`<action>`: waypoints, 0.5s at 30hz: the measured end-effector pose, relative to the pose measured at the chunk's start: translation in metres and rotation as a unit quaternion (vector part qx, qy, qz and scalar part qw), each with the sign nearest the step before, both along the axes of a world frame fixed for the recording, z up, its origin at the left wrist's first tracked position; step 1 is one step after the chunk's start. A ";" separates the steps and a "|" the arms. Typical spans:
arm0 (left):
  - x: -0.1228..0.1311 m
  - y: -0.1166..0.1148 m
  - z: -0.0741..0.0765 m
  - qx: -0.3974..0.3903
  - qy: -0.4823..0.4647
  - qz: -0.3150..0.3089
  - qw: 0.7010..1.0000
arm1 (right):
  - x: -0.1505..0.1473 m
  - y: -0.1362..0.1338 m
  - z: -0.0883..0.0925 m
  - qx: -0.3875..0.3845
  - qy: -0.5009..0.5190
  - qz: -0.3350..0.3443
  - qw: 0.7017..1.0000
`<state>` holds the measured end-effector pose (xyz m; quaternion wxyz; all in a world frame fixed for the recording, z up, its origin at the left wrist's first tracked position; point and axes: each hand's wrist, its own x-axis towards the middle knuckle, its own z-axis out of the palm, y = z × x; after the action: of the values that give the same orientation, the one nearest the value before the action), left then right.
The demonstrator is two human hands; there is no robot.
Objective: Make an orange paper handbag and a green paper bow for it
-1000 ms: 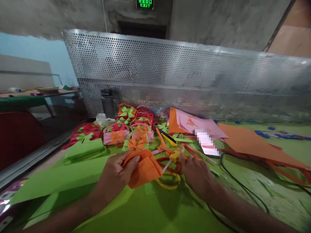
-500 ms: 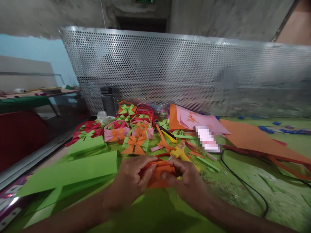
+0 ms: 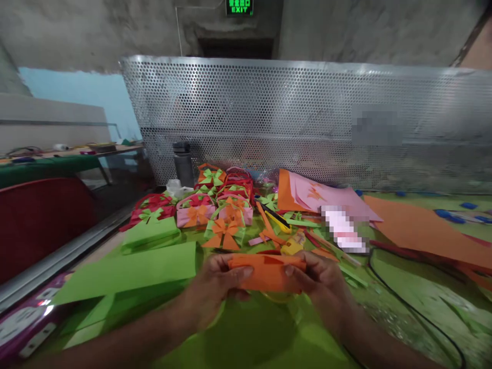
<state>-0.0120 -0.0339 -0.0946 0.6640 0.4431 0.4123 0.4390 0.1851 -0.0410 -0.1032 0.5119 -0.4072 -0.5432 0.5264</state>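
Between my two hands is a folded piece of orange paper [image 3: 267,277], held level above the green tabletop. My left hand [image 3: 219,282] grips its left end, thumb on the near face and fingers behind. At the right end my right hand [image 3: 317,279] pinches it the same way. Just beyond the paper lies a yellow glue gun [image 3: 293,244], partly hidden behind it. Several small paper bags with bows stand farther back, among them a pink one [image 3: 195,212] and a green one with an orange bow [image 3: 224,234].
Folded green paper [image 3: 130,271] lies at the left. A dark bottle [image 3: 183,166] stands by the perforated metal screen [image 3: 269,118]. Pink sheets [image 3: 338,195], a large orange sheet [image 3: 426,220], a yellow-black cutter [image 3: 279,220] and a black cable [image 3: 403,300] occupy the right side.
My hands have moved apart along the orange paper, which now shows a wider, flatter face toward me. The whole view has shifted, so things appear farther right and slightly lower.
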 end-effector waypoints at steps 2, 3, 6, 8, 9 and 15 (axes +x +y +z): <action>0.002 -0.002 -0.003 -0.005 -0.016 0.000 1.000 | 0.000 0.001 -0.001 -0.012 -0.006 0.001 1.000; 0.002 -0.002 -0.003 -0.006 -0.019 -0.001 1.000 | 0.000 0.001 -0.002 -0.020 0.000 0.005 1.000; 0.002 -0.004 -0.003 -0.020 -0.020 -0.004 1.000 | -0.001 0.003 -0.005 -0.047 0.026 0.016 0.998; 0.002 -0.005 -0.003 -0.043 -0.019 0.008 0.999 | -0.001 0.003 -0.007 -0.063 0.029 0.018 0.997; 0.003 -0.005 -0.002 -0.057 -0.024 0.025 0.998 | -0.001 0.003 -0.007 -0.071 0.026 0.022 0.997; 0.011 -0.003 0.002 -0.088 -0.083 0.030 0.992 | -0.002 -0.001 -0.006 -0.075 -0.010 0.021 0.997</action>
<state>-0.0008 -0.0374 -0.0928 0.7186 0.3330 0.4059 0.4560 0.1830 -0.0420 -0.1092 0.4631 -0.4385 -0.5160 0.5718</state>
